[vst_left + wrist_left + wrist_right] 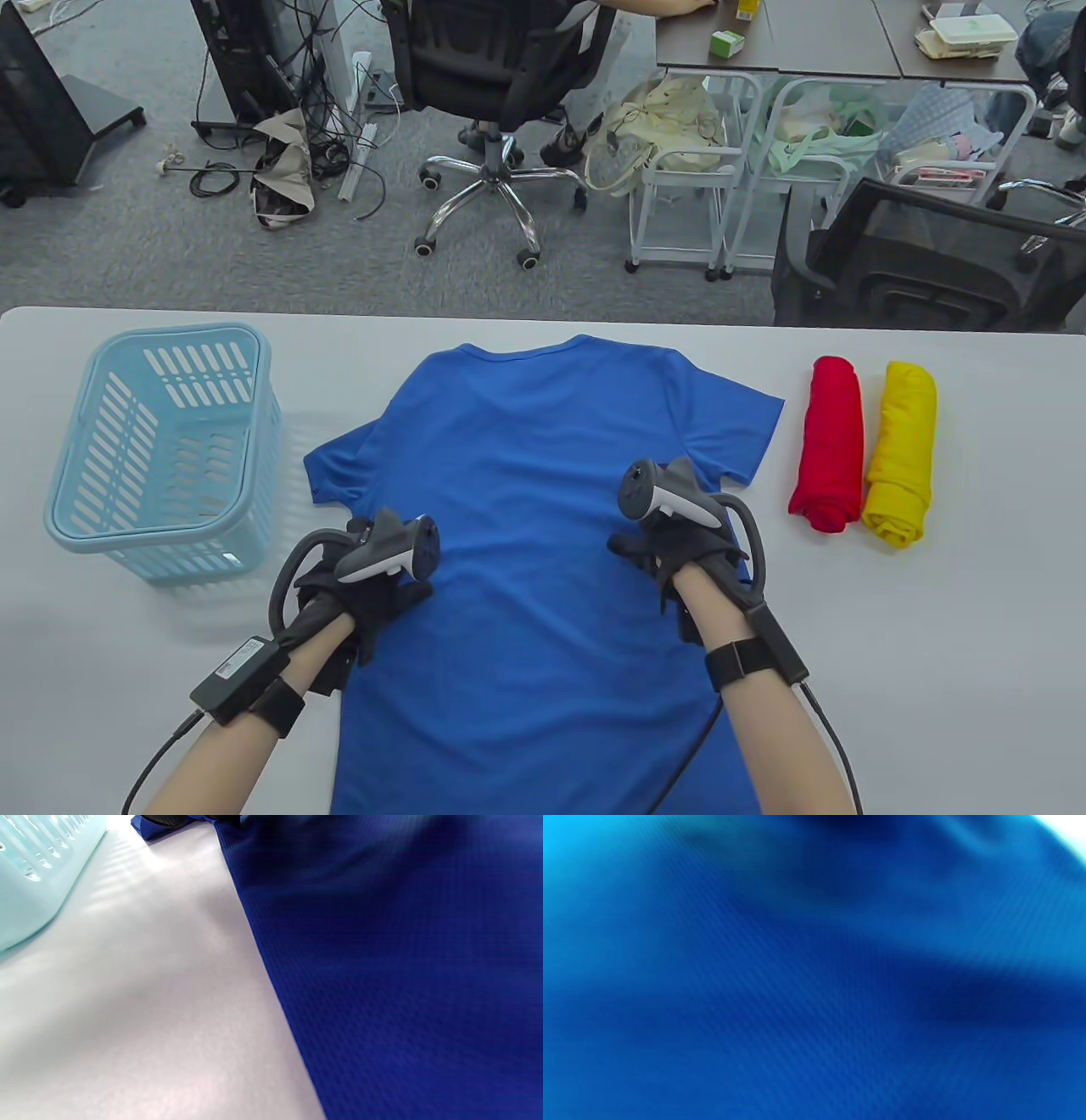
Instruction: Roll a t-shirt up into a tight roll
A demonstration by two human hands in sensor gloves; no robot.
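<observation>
Fingers of our left hand [373,577] and right hand [670,543] on the shirt [543,475], grip unclear, shirt flat on worktop [933,637], basket [161,450] left.

1. Blue t-shirt [526,509]: short-sleeved, spread flat on the white table, not yet rolled.
2. Collar points away from the hands; hem end runs off the near edge.
3. Left hand [373,586] rests on its left side edge, right hand [679,543] on its right side, both below the sleeves.
4. Fabric between the hands lies smooth.
</observation>
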